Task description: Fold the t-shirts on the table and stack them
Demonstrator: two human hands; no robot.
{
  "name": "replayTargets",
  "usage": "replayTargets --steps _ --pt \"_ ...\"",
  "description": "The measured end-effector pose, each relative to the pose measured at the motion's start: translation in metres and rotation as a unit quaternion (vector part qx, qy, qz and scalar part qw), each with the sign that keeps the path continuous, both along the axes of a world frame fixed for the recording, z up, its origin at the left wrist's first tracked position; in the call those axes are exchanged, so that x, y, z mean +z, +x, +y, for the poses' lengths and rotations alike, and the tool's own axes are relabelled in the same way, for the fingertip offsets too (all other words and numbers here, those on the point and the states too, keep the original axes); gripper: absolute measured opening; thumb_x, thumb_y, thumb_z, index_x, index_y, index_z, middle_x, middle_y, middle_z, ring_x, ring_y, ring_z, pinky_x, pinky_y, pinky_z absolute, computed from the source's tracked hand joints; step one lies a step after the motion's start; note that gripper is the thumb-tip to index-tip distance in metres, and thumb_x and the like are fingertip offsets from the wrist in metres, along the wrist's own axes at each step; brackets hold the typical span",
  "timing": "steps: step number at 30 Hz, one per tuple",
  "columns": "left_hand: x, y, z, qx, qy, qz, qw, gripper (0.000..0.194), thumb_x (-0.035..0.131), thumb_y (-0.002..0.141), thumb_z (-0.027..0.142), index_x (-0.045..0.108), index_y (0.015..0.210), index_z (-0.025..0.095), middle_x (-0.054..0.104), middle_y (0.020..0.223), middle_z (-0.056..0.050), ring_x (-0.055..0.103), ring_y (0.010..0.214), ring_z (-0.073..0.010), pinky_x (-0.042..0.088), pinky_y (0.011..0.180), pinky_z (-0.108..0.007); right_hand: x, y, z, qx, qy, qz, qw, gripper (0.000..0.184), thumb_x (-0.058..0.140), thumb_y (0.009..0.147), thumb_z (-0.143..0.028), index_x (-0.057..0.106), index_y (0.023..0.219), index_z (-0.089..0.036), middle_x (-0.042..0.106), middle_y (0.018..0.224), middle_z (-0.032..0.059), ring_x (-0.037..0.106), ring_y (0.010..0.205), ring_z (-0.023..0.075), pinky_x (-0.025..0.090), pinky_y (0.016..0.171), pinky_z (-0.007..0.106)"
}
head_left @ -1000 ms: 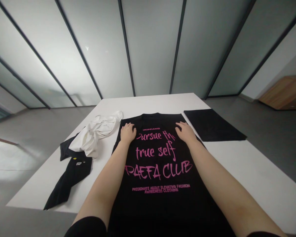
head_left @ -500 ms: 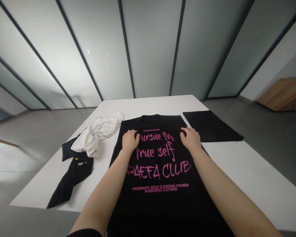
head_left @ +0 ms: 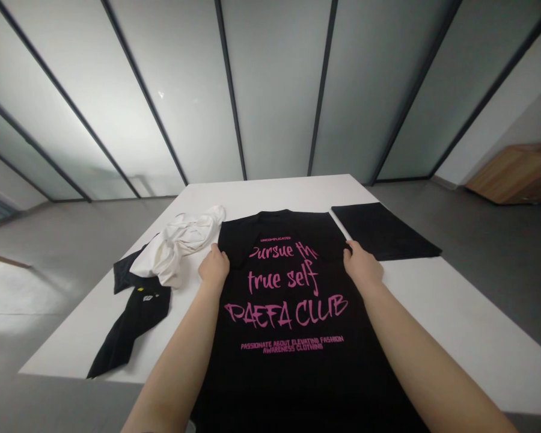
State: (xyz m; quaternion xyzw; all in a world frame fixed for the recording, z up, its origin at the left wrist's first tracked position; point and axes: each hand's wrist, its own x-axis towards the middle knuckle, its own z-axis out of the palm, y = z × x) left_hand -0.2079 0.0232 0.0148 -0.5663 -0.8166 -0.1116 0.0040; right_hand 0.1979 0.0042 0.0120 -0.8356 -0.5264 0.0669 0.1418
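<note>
A black T-shirt (head_left: 288, 367) with pink lettering reading "Pursue the true self" lies flat on the table, its collar end away from me. My left hand (head_left: 214, 269) is at the shirt's left edge near the shoulder, fingers pinching the cloth, and a flap of the shirt lifts there. My right hand (head_left: 363, 266) grips the opposite edge in the same way. A crumpled white garment (head_left: 175, 243) lies just left of the shirt, partly on a rumpled black garment (head_left: 135, 319). A flat folded black garment (head_left: 381, 231) lies to the right.
The white table (head_left: 270, 192) has a free strip beyond the shirt and another to its right. Its edges drop to a grey floor (head_left: 478, 240). Frosted glass panels (head_left: 275, 90) stand behind, and a wooden cabinet (head_left: 514, 174) sits far right.
Both hands have moved outward from the shirt's printed chest to its side edges. They now pinch the cloth, and the upper left part of the shirt has lifted and shifted.
</note>
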Motion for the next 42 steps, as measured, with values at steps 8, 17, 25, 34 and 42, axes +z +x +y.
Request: replayTargets --steps 8,17,25,34,42 --pt "0.002 -0.001 -0.034 -0.017 -0.044 -0.013 0.999 0.046 0.039 0.11 0.035 0.046 0.152 0.019 0.079 0.11 -0.02 0.079 0.103 -0.0359 0.057 0.082 -0.043 0.004 0.002 -0.038 0.001 -0.016 0.01 1.0 0.051 0.04 0.108 -0.038 0.06 0.155 -0.031 0.079 0.12 0.0149 0.076 0.104 0.0338 0.057 0.086 0.044" --pt "0.002 -0.003 -0.092 -0.048 -0.085 0.019 0.995 0.043 0.036 0.112 0.035 0.048 0.151 0.023 0.08 0.112 -0.015 0.079 0.101 -0.0319 0.056 0.078 -0.038 -0.006 0.026 -0.095 0.005 -0.048 -0.009 0.999 0.052 0.037 0.108 -0.042 0.063 0.151 -0.029 0.08 0.116 0.0144 0.078 0.097 0.0343 0.059 0.078 0.043" --pt "0.032 -0.003 -0.091 -0.098 -0.103 0.128 0.982 0.041 0.051 0.105 0.044 0.063 0.138 0.022 0.069 0.124 -0.02 0.068 0.116 -0.0381 0.053 0.094 -0.046 -0.001 0.047 -0.085 0.072 -0.067 -0.119 0.988 0.058 0.048 0.105 -0.05 0.058 0.156 -0.023 0.073 0.125 0.0214 0.072 0.109 0.0416 0.056 0.092 0.053" --pt "0.015 0.059 0.018 -0.207 -0.046 -0.005 0.977 0.04 0.042 0.108 0.035 0.064 0.134 0.014 0.067 0.134 -0.021 0.063 0.128 -0.0339 0.047 0.11 -0.047 0.001 -0.032 0.024 0.249 -0.04 -0.073 0.965 0.056 0.042 0.109 -0.037 0.052 0.16 -0.015 0.052 0.162 0.022 0.054 0.145 0.0378 0.042 0.119 0.05" --pt "-0.022 0.063 0.073 -0.226 -0.007 0.008 0.974 0.055 0.041 0.108 0.04 0.054 0.154 0.014 0.046 0.168 -0.02 0.039 0.156 -0.0376 0.03 0.127 -0.057 -0.021 -0.044 0.079 0.209 -0.068 -0.071 0.973 0.068 0.033 0.11 -0.05 0.035 0.171 -0.02 0.026 0.179 0.0141 0.023 0.164 0.0396 0.017 0.132 0.056"
